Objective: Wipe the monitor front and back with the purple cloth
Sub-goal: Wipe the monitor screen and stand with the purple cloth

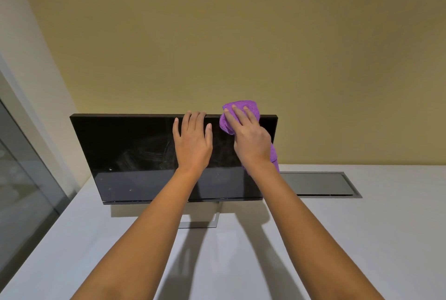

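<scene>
A black monitor [130, 154] stands on a thin metal stand on the white desk, screen facing me and dark, with faint smear marks. My left hand [193, 140] grips its top edge near the middle, fingers hooked over the rim and palm on the screen. My right hand [251, 138] presses the purple cloth [243, 106] against the upper right part of the screen, fingers straight. The cloth bunches over the top edge and a tail hangs below my wrist. The monitor's back is hidden.
The white desk [362, 239] stretches toward me. A grey cable flap [321, 183] is set into it behind the monitor on the right. An olive wall rises close behind. A glass partition [21, 179] runs along the left.
</scene>
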Available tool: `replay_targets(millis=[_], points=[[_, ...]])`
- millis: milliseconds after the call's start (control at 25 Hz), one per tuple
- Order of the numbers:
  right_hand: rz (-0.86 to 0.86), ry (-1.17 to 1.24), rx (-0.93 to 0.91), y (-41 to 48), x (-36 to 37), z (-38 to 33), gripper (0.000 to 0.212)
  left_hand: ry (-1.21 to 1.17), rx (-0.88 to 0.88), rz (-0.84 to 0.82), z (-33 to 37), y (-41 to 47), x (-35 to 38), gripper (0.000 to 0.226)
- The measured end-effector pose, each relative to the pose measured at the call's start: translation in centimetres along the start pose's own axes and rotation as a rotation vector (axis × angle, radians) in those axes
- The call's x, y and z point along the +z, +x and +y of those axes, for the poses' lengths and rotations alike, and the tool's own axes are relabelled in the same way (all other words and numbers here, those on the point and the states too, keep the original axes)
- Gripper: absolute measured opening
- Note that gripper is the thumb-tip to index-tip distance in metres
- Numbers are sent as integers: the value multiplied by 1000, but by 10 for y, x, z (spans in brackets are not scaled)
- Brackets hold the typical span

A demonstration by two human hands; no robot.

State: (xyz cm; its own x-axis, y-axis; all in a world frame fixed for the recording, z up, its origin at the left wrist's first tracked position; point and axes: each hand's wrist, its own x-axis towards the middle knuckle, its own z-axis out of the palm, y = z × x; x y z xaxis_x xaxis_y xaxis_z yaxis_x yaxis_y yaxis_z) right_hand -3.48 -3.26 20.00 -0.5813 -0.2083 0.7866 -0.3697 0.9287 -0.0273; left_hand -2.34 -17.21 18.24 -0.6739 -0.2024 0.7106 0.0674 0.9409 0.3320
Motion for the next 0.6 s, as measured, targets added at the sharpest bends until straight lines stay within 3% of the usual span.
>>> replay_targets(millis=[80,240,480,600], points=[[-26,-61,-19,-1,10,10,70,19,8,-2,-1,0,0,47],[55,-34,195,-10,9,50,73,40,24,-14,-3,0,3,47],[38,286,564,-15,2,49,71,11,7,-27,-2,-1,5,43],[72,387,659,-21,5,39,78,15,12,-29,-2,-2,3,44]])
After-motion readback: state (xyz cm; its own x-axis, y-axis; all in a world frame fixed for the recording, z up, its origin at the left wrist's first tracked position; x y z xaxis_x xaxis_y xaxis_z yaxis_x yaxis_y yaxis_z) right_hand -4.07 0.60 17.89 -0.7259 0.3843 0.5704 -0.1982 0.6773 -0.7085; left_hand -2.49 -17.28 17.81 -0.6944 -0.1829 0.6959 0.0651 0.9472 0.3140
